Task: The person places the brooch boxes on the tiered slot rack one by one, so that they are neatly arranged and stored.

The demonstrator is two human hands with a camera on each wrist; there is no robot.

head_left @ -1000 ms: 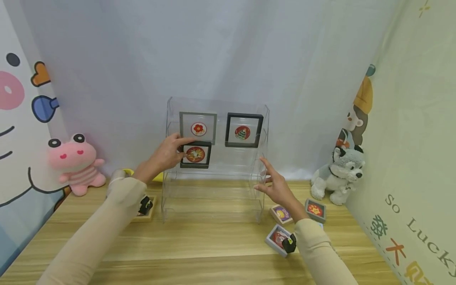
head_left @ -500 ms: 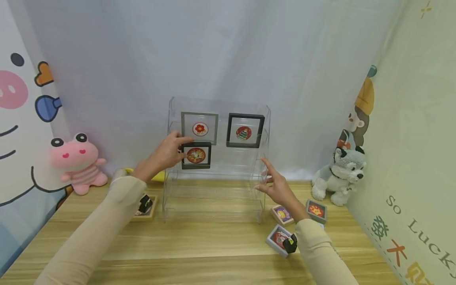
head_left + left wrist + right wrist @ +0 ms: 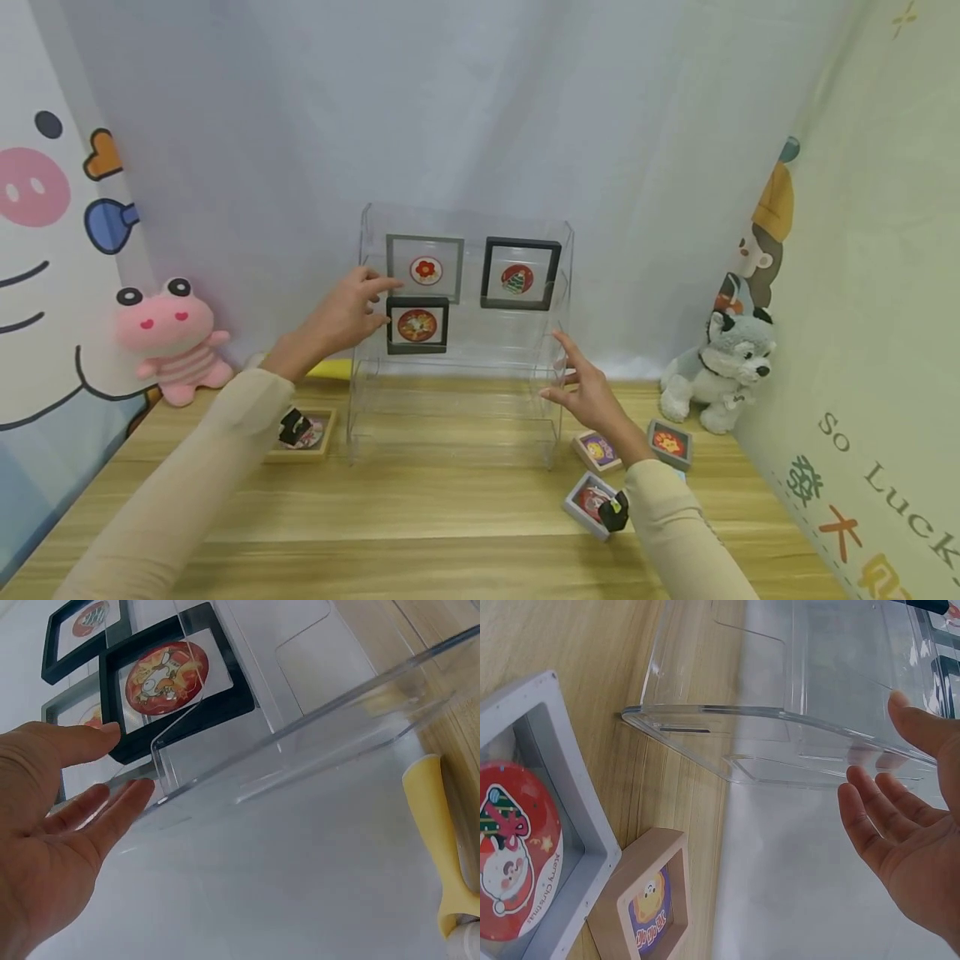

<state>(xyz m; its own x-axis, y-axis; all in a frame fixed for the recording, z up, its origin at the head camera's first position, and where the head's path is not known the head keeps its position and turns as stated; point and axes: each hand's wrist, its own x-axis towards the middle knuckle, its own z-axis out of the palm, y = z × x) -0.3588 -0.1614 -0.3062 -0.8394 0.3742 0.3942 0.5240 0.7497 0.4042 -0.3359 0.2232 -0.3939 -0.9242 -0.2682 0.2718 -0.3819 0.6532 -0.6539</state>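
Note:
A clear acrylic tiered display rack (image 3: 457, 454) stands on the table. On its upper tiers are a grey frame with a red flower badge (image 3: 426, 269), a black frame with a tree badge (image 3: 519, 275) and, one tier lower at left, a black frame with a round red badge (image 3: 417, 326). Beside that lower frame's left edge is my left hand (image 3: 341, 315), thumb and fingers apart with nothing between them; the left wrist view shows the thumb tip (image 3: 110, 735) right at the frame's edge. My right hand (image 3: 592, 402) is at the rack's right side panel, fingers loosely extended along it.
Right of the rack lie a wooden frame (image 3: 597, 451), a light grey frame (image 3: 587, 500) and a dark grey frame (image 3: 670, 443). Another wooden frame (image 3: 327, 433) lies left. A pink plush (image 3: 174, 337), a husky plush (image 3: 716, 367) and a yellow-handled item (image 3: 433, 832) are nearby.
My left hand has released the lower black frame and drawn back slightly left; the frame stays on the rack. My right hand keeps its place at the rack's side.

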